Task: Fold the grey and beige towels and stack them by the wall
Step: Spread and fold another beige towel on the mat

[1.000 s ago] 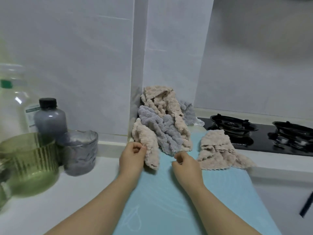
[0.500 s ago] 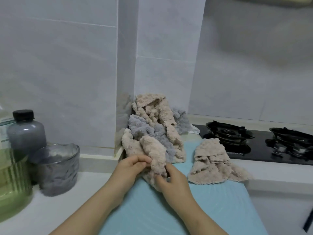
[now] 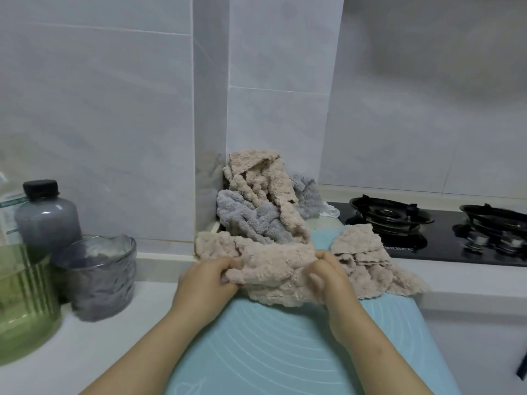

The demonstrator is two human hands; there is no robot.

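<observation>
Since before, the beige towel (image 3: pixel 273 266) had been pulled out wide; the left hand (image 3: pixel 205 280) and the right hand (image 3: pixel 330 277) each had fingers curled tight on one end, above the blue mat (image 3: pixel 285 352) on the table (image 3: pixel 85 352). The grey towel (image 3: pixel 245 220) lay heaped by the wall (image 3: pixel 273 124), and a grey bottle (image 3: pixel 47 220), a grey glass cup (image 3: pixel 99 275) and a green glass jar (image 3: pixel 22 303) stood at the left, their insides too dim to tell.
</observation>
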